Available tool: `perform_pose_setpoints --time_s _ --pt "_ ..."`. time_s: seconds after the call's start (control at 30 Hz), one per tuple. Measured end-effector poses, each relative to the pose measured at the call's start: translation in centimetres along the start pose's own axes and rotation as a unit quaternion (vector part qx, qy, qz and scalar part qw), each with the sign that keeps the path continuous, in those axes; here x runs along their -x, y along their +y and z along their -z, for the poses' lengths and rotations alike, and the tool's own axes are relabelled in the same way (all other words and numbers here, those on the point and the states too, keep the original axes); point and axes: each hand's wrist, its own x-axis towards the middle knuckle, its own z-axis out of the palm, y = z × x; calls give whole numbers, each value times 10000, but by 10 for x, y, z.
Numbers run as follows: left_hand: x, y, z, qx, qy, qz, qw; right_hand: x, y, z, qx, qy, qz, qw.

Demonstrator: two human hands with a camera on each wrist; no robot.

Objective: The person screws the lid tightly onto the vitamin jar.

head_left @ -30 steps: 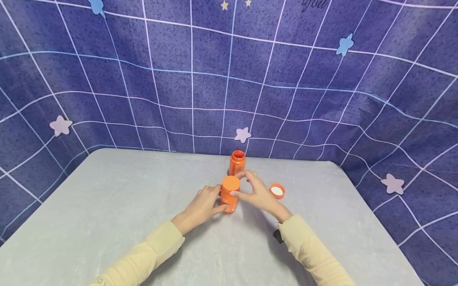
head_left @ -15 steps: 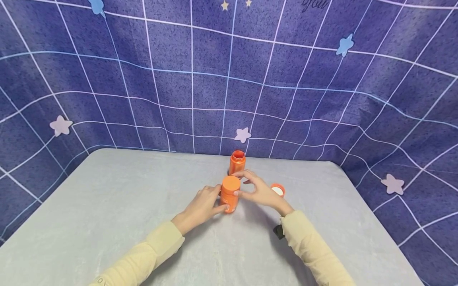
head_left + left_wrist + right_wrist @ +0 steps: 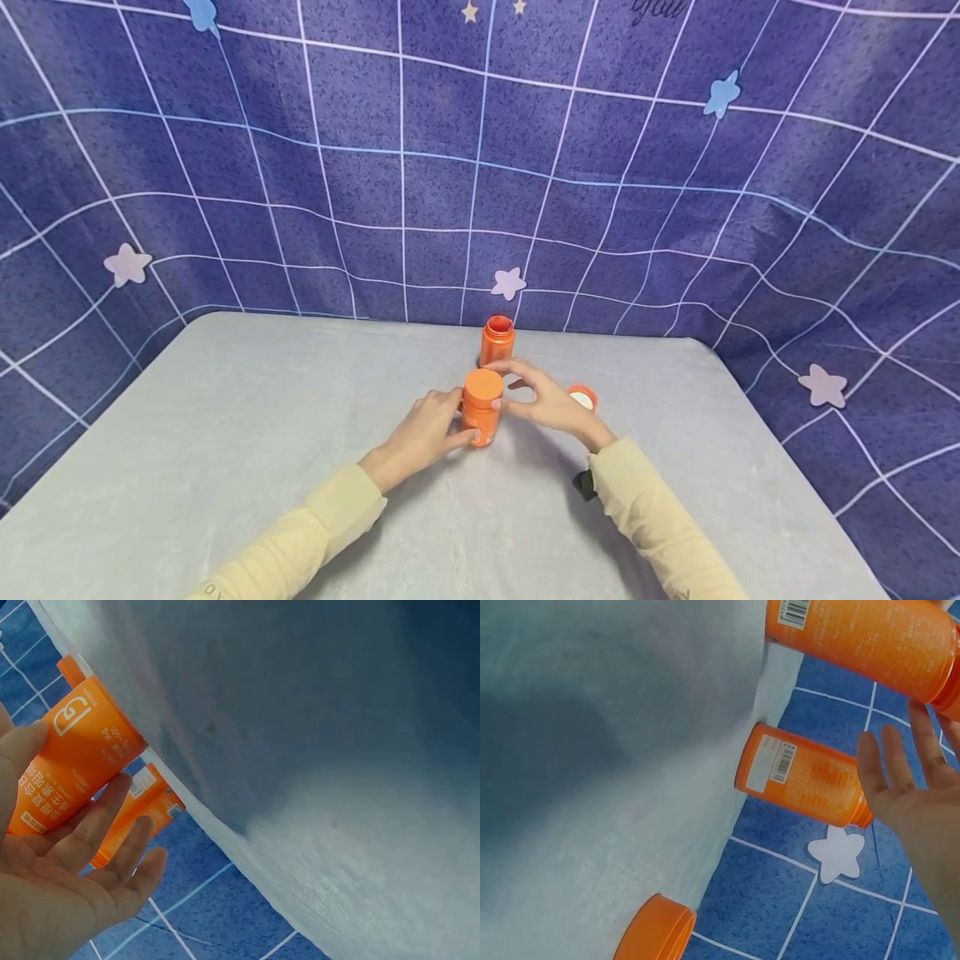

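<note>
Near the middle of the table, an orange bottle [image 3: 481, 423] with white lettering stands upright, its orange cap [image 3: 483, 385] on top. My left hand [image 3: 422, 435] grips the body from the left, thumb in front; the left wrist view shows the printed label on this bottle [image 3: 75, 761]. At the cap my right hand [image 3: 546, 405] holds on from the right, with the thumb at the near side and fingers reaching behind. Some right fingertips are hidden by the bottle in the right wrist view. Behind stands a second orange bottle [image 3: 497, 343], uncapped, its mouth facing up.
A loose orange cap [image 3: 582, 397] with a white inside lies on the grey-covered table [image 3: 300, 375], partly behind the right wrist. A dark object [image 3: 585, 485] shows under the right cuff. A blue gridded cloth [image 3: 360, 192] with stars hangs behind the table.
My right hand has shifted slightly to the right around the cap, and its wrist now covers part of the loose cap. The left hand and both bottles stay in place.
</note>
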Motion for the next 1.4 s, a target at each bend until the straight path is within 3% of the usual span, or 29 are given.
perform_pose_setpoints --time_s 0.27,0.47,0.57,0.77,1.03,1.27,1.4 --pt "0 0 0 0 24 -35 10000 2 -5 -10 254 662 -279 9971" --pt "-1 0 0 22 65 -53 10000 2 -8 -14 261 809 -278 9960" --pt "-1 0 0 16 56 -52 10000 2 -7 -14 238 780 -303 9962" --pt "-1 0 -1 14 49 -33 10000 -2 25 -13 354 625 -115 9973" --pt "0 -1 -2 50 93 -83 9999 -1 3 -4 86 59 -95 9999" --pt "0 0 0 63 81 -110 9999 -5 34 -2 25 -174 -37 9998" --pt "1 0 0 55 50 -67 10000 -5 38 0 -74 -246 60 9997"
